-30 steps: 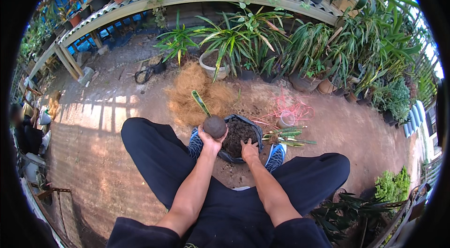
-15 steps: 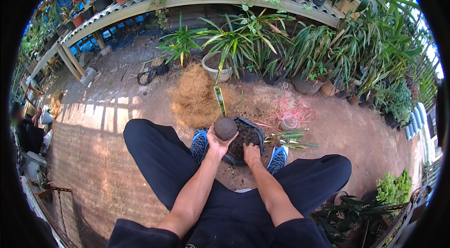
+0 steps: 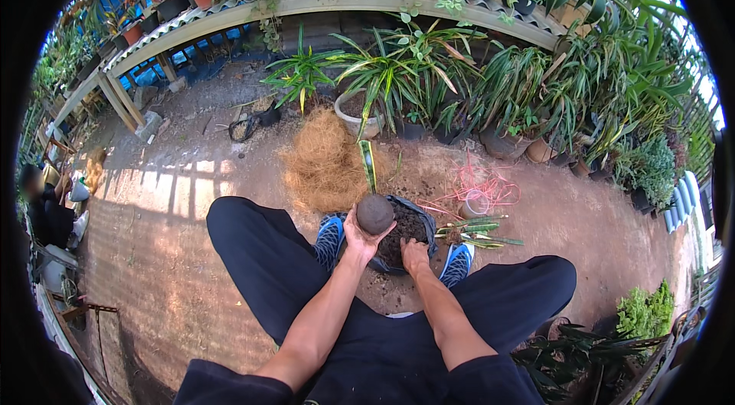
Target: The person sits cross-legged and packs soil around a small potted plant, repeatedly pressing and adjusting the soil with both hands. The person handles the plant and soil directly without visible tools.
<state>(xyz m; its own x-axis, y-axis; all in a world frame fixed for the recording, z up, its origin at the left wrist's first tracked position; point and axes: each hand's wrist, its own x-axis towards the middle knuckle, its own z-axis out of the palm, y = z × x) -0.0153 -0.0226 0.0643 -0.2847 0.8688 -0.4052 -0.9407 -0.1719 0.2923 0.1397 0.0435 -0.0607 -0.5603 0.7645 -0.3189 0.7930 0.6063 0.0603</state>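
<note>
Dark trousers (image 3: 260,252) are worn, seemingly black or navy, and a dark short-sleeved top (image 3: 230,390) is seen at the lower edge. Blue mesh sneakers (image 3: 329,236) with lighter patterning are worn. Forearms and hands are left bare.

Daylight, bright but mostly soft — the ground (image 3: 536,206) where the person sits lies in open shade, evenly lit, with no hard shadow under the legs. Direct sun falls only in a striped patch (image 3: 176,183) on the paving toward the left, slatted light and dark bars as if cast through the bench (image 3: 253,14) above it. At the upper right the sky (image 3: 681,14) burns out to white between the leaves. The fisheye bends the long bench into an arc and squeezes everything near the rim — a black ring closes off the corners. The centre is sharp; detail softens toward the edges.
</note>
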